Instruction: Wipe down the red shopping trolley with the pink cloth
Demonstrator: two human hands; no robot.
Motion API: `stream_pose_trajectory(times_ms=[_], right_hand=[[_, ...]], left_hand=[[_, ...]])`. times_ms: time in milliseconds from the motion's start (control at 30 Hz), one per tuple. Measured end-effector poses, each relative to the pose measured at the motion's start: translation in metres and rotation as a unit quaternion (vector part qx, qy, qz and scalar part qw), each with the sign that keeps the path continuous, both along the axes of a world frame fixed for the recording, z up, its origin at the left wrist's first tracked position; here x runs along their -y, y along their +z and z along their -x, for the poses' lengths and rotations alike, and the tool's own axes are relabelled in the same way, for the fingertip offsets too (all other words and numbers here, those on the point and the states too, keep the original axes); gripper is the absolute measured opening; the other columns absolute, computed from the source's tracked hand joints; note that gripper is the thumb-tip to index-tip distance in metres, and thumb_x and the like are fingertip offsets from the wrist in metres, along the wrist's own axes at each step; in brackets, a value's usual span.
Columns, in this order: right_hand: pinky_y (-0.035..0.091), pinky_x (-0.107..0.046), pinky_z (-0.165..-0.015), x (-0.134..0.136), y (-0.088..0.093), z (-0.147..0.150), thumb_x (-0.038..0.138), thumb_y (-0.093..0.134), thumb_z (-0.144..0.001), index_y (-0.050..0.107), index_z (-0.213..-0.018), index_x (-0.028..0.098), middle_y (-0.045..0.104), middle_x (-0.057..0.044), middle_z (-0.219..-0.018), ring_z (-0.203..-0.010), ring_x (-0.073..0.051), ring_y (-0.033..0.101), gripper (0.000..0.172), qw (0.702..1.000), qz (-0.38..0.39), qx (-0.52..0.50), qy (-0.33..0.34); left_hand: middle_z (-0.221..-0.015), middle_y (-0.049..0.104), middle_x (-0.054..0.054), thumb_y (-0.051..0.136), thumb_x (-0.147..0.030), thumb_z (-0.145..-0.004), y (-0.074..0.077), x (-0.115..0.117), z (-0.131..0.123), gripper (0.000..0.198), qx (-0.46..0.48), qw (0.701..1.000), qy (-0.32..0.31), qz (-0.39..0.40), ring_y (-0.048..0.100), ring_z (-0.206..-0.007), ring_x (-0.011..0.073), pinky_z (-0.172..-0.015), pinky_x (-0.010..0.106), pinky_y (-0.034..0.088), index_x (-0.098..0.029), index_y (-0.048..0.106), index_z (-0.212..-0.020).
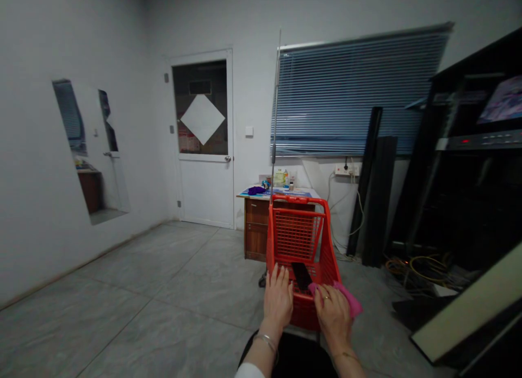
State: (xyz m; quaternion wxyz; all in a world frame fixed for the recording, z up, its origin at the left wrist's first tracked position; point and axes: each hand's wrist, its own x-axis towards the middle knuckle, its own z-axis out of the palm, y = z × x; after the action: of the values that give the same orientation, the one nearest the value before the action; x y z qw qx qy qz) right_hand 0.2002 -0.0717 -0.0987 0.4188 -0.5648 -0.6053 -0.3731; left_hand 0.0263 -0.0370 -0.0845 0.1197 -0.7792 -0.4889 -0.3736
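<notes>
OK, from my end I see both hands at the near end of the red cart (328,253). R hand (333,311) grips a pink cloth (351,299), fingers bent over it, cloth poking out on both sides, right by the near rim; can't tell how hard it presses. L hand (278,297) is open, fingers stretched fwd, back of it up, at the cart's near-L corner, nothing held that I can see; contact w/ the rim is unclear. Btwn the hands, a dark flat slab (302,276) lies in the cart, close to the cloth's tip. Handle (299,199) is at the cart's far end; a thin pole (276,106) rises by the far-L corner. Behind that I've got a wooden desk (255,234) w/ a purple cloth (256,191) and small bottles (286,179) on top. Back-L: white door (206,193), closed; mirror (90,166) farther L. Blinds (350,100) hang on the back wall, pwr strip (342,170) below. R side: tall dark panels (379,198), lit screen (503,100), loose cables (432,269) near floor lvl.
</notes>
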Motion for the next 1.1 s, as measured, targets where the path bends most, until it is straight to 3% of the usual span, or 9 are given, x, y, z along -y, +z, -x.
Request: stream_pose_trajectory(times_ms=[233, 333, 433, 600, 733, 900, 1000, 1100], right_hand=[[0.041, -0.036, -0.094, -0.005, 0.006, 0.06, 0.024, 0.053, -0.092, 0.067, -0.097, 0.018, 0.069, -0.007, -0.096, -0.093, -0.019, 0.059, 0.017, 1.0, 0.008, 0.01, 0.0], [0.041, -0.035, -0.094, -0.004, 0.005, 0.05, 0.025, 0.052, -0.093, 0.067, -0.1, 0.019, 0.07, -0.006, -0.096, -0.092, -0.018, 0.06, 0.018, 0.999, 0.011, 0.028, 0.018], [0.041, -0.035, -0.095, 0.0, 0.003, 0.017, 0.027, 0.051, -0.094, 0.067, -0.102, 0.02, 0.069, -0.006, -0.098, -0.093, -0.018, 0.06, 0.02, 0.998, 0.024, 0.033, 0.038], [0.042, -0.036, -0.096, 0.004, -0.002, -0.018, 0.031, 0.049, -0.094, 0.067, -0.103, 0.019, 0.069, -0.006, -0.101, -0.101, -0.019, 0.059, 0.023, 0.999, 0.012, 0.036, 0.021], [0.042, -0.038, -0.096, 0.0, -0.002, 0.012, 0.026, 0.053, -0.093, 0.067, -0.099, 0.017, 0.069, -0.008, -0.1, -0.098, -0.021, 0.058, 0.019, 0.999, -0.025, 0.029, -0.024], [0.042, -0.038, -0.096, -0.009, 0.0, 0.066, 0.025, 0.051, -0.093, 0.067, -0.1, 0.019, 0.069, -0.008, -0.101, -0.099, -0.021, 0.058, 0.018, 1.0, -0.015, 0.017, -0.018], [0.042, -0.038, -0.097, -0.009, -0.001, 0.062, 0.025, 0.05, -0.093, 0.067, -0.103, 0.019, 0.069, -0.008, -0.102, -0.099, -0.02, 0.059, 0.021, 1.0, 0.0, 0.022, 0.004], [0.041, -0.038, -0.1, -0.004, -0.002, 0.032, 0.027, 0.047, -0.094, 0.067, -0.106, 0.02, 0.069, -0.007, -0.102, -0.098, -0.019, 0.06, 0.024, 0.999, 0.018, 0.027, 0.029]], left_hand=[[-0.141, 0.054, 0.011, 0.033, -0.022, -0.099, -0.009, -0.009, 0.004, 0.043, -0.015, 0.999, -0.009, -0.032, 0.034, -0.141, 0.0277, -0.109, 0.055, 0.042, -0.013, 0.048, -0.139], [-0.141, 0.055, 0.01, 0.034, -0.022, -0.1, -0.006, -0.01, 0.011, 0.041, -0.021, 0.999, -0.023, -0.024, 0.034, -0.141, 0.027, -0.11, 0.053, 0.041, -0.013, 0.05, -0.136], [-0.141, 0.054, 0.008, 0.034, -0.023, -0.1, -0.003, -0.009, 0.015, 0.04, -0.02, 0.999, -0.028, -0.012, 0.033, -0.141, 0.0261, -0.112, 0.052, 0.04, -0.014, 0.052, -0.135], [-0.143, 0.053, 0.009, 0.035, -0.021, -0.1, -0.003, -0.007, 0.009, 0.041, -0.011, 1.0, -0.025, -0.007, 0.03, -0.143, 0.0257, -0.112, 0.05, 0.041, -0.013, 0.05, -0.137], [-0.142, 0.053, 0.011, 0.034, -0.017, -0.099, -0.006, -0.008, 0.002, 0.041, -0.004, 1.0, -0.017, -0.006, 0.027, -0.144, 0.0268, -0.112, 0.049, 0.04, -0.009, 0.05, -0.136], [-0.141, 0.054, 0.013, 0.032, -0.017, -0.099, -0.009, -0.012, 0.007, 0.042, -0.019, 0.999, -0.029, -0.023, 0.03, -0.143, 0.0283, -0.11, 0.054, 0.042, -0.008, 0.05, -0.135], [-0.141, 0.054, 0.013, 0.033, -0.02, -0.1, -0.008, -0.013, 0.012, 0.041, -0.027, 0.999, -0.027, -0.021, 0.031, -0.142, 0.0268, -0.111, 0.051, 0.042, -0.009, 0.05, -0.135], [-0.141, 0.054, 0.011, 0.034, -0.022, -0.1, -0.006, -0.012, 0.014, 0.04, -0.032, 0.999, -0.02, -0.016, 0.031, -0.143, 0.0257, -0.113, 0.05, 0.039, -0.01, 0.05, -0.135]])
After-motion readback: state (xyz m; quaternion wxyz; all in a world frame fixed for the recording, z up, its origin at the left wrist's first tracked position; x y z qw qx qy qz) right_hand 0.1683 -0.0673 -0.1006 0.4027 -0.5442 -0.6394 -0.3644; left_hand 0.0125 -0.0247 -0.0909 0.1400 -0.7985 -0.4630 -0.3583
